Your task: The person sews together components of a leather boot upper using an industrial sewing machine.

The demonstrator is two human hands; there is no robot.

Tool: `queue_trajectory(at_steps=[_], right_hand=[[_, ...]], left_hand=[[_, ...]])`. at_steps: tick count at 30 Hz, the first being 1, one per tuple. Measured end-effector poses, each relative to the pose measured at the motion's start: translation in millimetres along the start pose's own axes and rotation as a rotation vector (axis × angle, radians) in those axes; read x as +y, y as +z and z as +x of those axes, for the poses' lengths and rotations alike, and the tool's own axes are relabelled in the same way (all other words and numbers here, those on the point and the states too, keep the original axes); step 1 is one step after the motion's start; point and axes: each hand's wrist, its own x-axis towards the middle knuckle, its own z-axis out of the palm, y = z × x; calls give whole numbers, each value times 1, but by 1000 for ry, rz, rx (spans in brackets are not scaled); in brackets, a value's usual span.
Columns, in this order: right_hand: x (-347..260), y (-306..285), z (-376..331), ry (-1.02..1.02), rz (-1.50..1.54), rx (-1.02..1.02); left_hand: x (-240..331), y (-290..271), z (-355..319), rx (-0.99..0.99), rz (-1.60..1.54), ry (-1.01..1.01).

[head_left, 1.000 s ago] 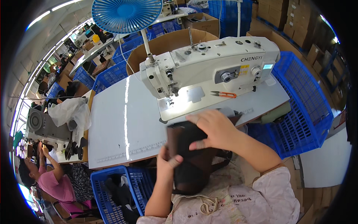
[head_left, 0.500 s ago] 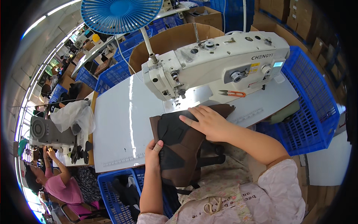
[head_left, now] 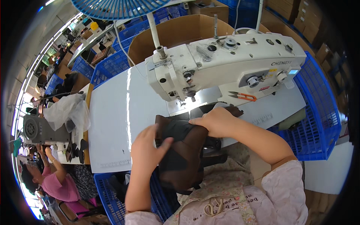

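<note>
A brown and black sewn piece (head_left: 183,146), leather-like with dark straps hanging from it, lies over the table's near edge and my lap. My right hand (head_left: 216,122) grips its far edge close to the sewing machine (head_left: 232,63), thumb on top and the other fingers hidden beneath. Beside the piece's left edge is my left hand (head_left: 144,148), slightly blurred, thumb and fingers apart and holding nothing. The machine's needle area (head_left: 187,103) is lit, just beyond the piece.
Orange-handled thread snips (head_left: 243,96) rest on the machine bed. Blue crates stand at the right (head_left: 318,112) and below the table's left side (head_left: 108,195). A blue fan (head_left: 116,7) hangs over the far side. Another person in pink (head_left: 60,187) works at the left.
My left hand has let go of the piece's left edge and lifted away to the left. My right hand has shifted right, now gripping the far edge, which has folded up.
</note>
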Motion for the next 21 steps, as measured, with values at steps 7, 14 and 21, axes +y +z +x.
queue_trajectory(at_steps=[7, 14, 21], right_hand=[[-2, -2, 11, -10, 8, -11], [12, 10, 12, 6, 30, -41], [16, 9, 17, -29, 80, -12]], left_hand=[[10, 13, 56, -404, 129, 481], [16, 22, 70, -605, 121, 367], [18, 21, 75, -672, 158, 313]])
